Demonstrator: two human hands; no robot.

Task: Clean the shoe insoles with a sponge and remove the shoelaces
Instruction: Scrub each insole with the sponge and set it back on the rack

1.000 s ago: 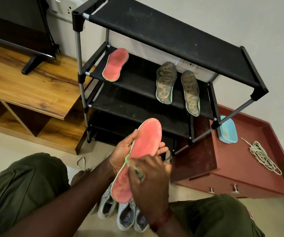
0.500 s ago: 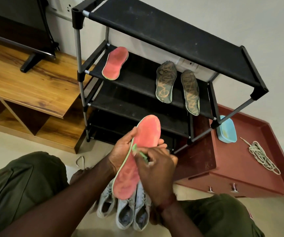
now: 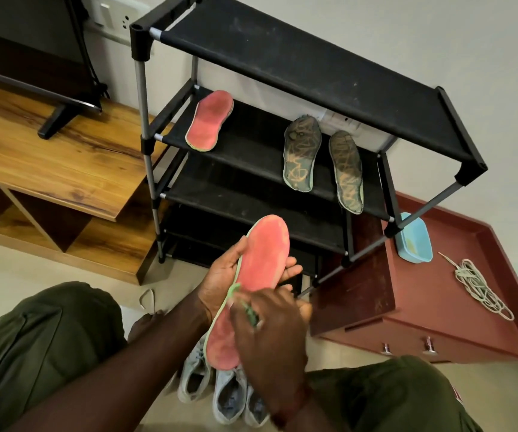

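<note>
**Scrubbing the held pink insole, stroke now running back toward the heel**

Change: the right hand (image 3: 270, 332) has slid down from the forefoot half of the held pink insole (image 3: 264, 254) to its middle within the last half second, roughly where it was a second ago. That reads as back-and-forth scrubbing, so cleaning of this insole is probably still mid-way. The right hand's fingers are curled round the green sponge (image 3: 251, 314), pressing it on the pink face. The left hand (image 3: 223, 275) cradles the insole from behind, thumb on its left edge and fingertips past its right edge. The insole stays tilted, toe up, above the shoes.

Counts:
- Insoles: 4. One held; one pink insole (image 3: 209, 120) near the left end of the shoe rack's (image 3: 282, 57) second shelf; two dark patterned insoles (image 3: 301, 154) and (image 3: 346, 171) toward that shelf's right end.
- Sponge: 1.
- Grey shoes: 3 in view on the floor, (image 3: 193, 378), (image 3: 229, 397), (image 3: 256, 406), partly hidden by the arms.
- Lace bundle (image 3: 482, 288): 1, near the right edge of the red cabinet top (image 3: 376, 275).
- Blue basin (image 3: 413, 238): 1, at the cabinet's back edge beside the rack leg.
</note>
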